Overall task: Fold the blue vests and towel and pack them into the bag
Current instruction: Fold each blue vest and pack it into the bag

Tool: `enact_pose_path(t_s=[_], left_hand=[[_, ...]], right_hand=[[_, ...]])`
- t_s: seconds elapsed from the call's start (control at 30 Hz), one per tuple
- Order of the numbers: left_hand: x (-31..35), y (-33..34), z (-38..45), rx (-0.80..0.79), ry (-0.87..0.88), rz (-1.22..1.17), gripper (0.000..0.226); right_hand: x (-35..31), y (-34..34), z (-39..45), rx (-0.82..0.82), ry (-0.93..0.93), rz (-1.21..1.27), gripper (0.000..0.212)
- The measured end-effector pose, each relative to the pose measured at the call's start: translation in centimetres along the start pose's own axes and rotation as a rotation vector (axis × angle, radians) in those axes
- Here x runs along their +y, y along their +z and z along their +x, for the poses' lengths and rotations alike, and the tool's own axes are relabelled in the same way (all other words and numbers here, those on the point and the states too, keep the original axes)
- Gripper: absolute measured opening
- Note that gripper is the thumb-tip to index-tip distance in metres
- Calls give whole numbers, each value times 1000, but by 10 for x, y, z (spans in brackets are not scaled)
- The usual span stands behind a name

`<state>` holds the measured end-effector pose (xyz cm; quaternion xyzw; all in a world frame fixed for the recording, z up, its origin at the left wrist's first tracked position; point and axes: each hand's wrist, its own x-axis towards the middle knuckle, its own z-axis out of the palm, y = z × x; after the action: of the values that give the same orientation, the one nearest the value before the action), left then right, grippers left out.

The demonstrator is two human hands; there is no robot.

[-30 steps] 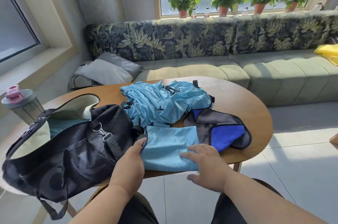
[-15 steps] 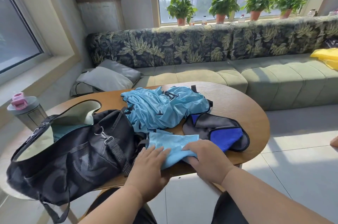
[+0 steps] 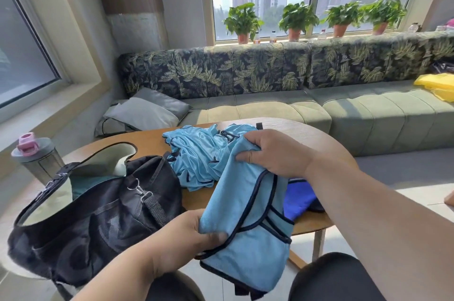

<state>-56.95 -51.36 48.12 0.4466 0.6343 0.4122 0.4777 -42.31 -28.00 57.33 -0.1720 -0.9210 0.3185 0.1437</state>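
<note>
Folded vest (image 3: 245,204) held between both hands.
Left hand (image 3: 186,236) grips its lower edge; right hand (image 3: 275,153) grips its top, above the table (image 3: 147,138).

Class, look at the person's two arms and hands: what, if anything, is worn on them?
Nothing shows on either. The left hand and right hand are bare, with no gloves, rings or watch in view, and both forearms are uncovered, with no sleeves reaching into the picture.
</note>
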Motion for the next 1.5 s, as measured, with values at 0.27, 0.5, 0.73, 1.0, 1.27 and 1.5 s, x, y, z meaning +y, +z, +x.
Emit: enact_pose_path(t_s=[0.27, 0.5, 0.73, 1.0, 1.27, 1.5], left_hand=[[-37, 5, 22, 124, -201, -95, 26], [-71, -4, 49, 316, -402, -184, 19], [-77, -5, 54, 339, -476, -396, 21], [-72, -7, 48, 295, -482, -538, 56], [-66, 15, 39, 346, -338, -353, 24], [-58, -1, 24, 251, -122, -327, 34]], right_hand=[[39, 36, 63, -187, 73, -169, 35], [48, 82, 67, -102, 23, -263, 37], [15, 120, -8, -211, -73, -287, 31], [28, 144, -53, 84, 349, 493, 22], [87, 164, -69, 35, 464, -59, 28], [77, 153, -71, 20, 349, -97, 80]])
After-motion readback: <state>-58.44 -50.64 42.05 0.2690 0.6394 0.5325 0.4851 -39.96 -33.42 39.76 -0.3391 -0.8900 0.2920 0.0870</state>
